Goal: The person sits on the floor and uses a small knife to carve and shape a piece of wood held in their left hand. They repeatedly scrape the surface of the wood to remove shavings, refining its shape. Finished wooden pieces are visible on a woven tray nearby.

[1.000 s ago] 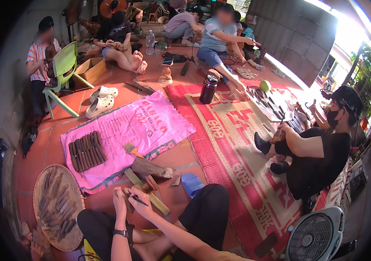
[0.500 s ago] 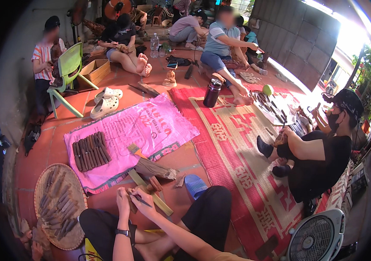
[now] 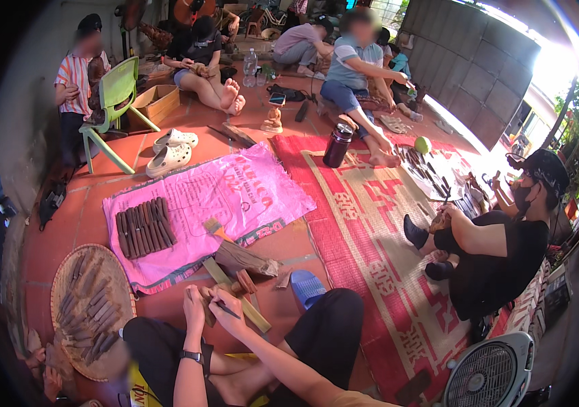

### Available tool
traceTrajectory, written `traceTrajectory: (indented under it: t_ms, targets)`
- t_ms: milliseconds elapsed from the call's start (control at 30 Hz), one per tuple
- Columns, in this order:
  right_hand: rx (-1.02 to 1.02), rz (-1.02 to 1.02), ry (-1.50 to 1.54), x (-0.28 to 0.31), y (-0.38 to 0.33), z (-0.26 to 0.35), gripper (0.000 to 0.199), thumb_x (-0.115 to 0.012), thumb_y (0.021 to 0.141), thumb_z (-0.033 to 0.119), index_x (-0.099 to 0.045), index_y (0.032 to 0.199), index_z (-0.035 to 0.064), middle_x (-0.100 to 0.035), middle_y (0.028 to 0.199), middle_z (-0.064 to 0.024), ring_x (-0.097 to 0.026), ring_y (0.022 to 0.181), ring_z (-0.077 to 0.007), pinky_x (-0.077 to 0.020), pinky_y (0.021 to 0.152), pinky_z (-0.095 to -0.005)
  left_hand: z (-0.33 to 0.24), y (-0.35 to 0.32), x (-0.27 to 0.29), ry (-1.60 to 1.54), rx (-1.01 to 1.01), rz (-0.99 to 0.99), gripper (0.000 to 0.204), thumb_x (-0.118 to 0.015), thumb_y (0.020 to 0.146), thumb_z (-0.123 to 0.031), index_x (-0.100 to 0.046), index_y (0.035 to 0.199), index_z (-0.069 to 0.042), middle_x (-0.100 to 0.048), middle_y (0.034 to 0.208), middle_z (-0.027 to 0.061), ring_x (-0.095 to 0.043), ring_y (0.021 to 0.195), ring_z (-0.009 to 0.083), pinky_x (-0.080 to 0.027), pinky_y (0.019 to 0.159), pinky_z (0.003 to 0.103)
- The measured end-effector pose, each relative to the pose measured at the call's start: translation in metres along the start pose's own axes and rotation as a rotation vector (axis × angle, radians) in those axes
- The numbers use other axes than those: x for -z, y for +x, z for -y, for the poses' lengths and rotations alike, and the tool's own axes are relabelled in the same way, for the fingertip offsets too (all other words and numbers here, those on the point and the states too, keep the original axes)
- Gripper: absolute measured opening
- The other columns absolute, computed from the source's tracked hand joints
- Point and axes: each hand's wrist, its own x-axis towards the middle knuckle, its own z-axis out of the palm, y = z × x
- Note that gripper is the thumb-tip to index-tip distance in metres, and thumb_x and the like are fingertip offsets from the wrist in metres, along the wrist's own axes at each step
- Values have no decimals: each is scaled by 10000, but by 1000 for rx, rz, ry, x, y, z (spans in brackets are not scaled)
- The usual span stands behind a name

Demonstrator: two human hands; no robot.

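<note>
Two hands close together above the knees, low in the head view: left hand (image 3: 194,306) curled round a small wood piece (image 3: 206,298), right hand (image 3: 229,319) pinched on a thin dark tool (image 3: 225,309) with its tip angled toward that piece. Neither hand open; how far the fingers wrap the piece hard to tell at this size. Wood piece held just over a long pale slat (image 3: 236,297) lying on the tiled floor, with a few short brown pieces beside it. Judged from the grip, a step of shaving or scoring the piece with the tool, partway through rather than starting or finishing. Next stroke calling for a firm hold on the piece, a shallow angle on the tool, and the left fingers kept out of the blade's path. Beyond the slat, a brush (image 3: 212,227) at the edge of a pink sack (image 3: 235,183) spread flat, bearing a neat row of dark sticks (image 3: 143,227). To the left, a round woven tray (image 3: 59,285) with more sticks scattered in it. Just right of the slat, a blue sandal (image 3: 306,288); past that, a red patterned mat (image 3: 371,230) with a dark flask (image 3: 337,144) standing at its far edge and a fan (image 3: 489,373) near the lower right. Other people seated around – one in black on the mat, several further back – none reaching toward the wood piece
</note>
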Motion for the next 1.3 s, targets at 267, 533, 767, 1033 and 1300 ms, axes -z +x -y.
traceTrajectory:
  t_ms: [267, 533, 767, 1033, 1300]
  targets:
    - [-38, 9, -2, -4, -2, 10, 119, -681, 810, 10, -590, 879, -21, -668, 905, -140, -671, 935, -174, -507, 782, -300, -10, -6, 5, -1, 75, 7, 452, -360, 1006, -394, -530, 1084, 17, -589, 987, 228, -561, 941, 367, -417, 853, 437]
    - [-42, -26, 48, -1, 3, 11, 117, -684, 819, 27, -599, 888, -15, -677, 960, -129, -663, 923, -168, -502, 805, -287, -19, -7, 2, 26, 21, -11, 464, -346, 1012, -396, -533, 1111, 16, -590, 1023, 244, -563, 979, 390, -415, 868, 447]
    - [-70, -43, 146, -3, 0, 23, 108, -659, 822, 44, -598, 876, -27, -656, 879, -130, -638, 806, -163, -503, 747, -296, -13, -7, 3, 37, 17, -38, 463, -344, 1014, -391, -528, 1079, 28, -590, 992, 245, -564, 956, 397, -419, 849, 447]
    - [-83, -30, 121, -4, 3, 26, 99, -667, 828, 27, -601, 870, -35, -680, 938, -108, -645, 880, -122, -504, 781, -274, -7, -5, 7, 14, -5, -71, 458, -345, 1011, -375, -541, 1041, 37, -594, 959, 233, -572, 901, 371, -425, 819, 443]
    - [-95, -39, 97, 0, 1, 19, 116, -670, 842, 45, -596, 879, -36, -662, 915, -91, -649, 880, -130, -500, 798, -275, -17, -8, 4, 49, -16, -80, 435, -364, 1008, -363, -545, 1063, 28, -599, 955, 225, -569, 895, 373, -429, 821, 436]
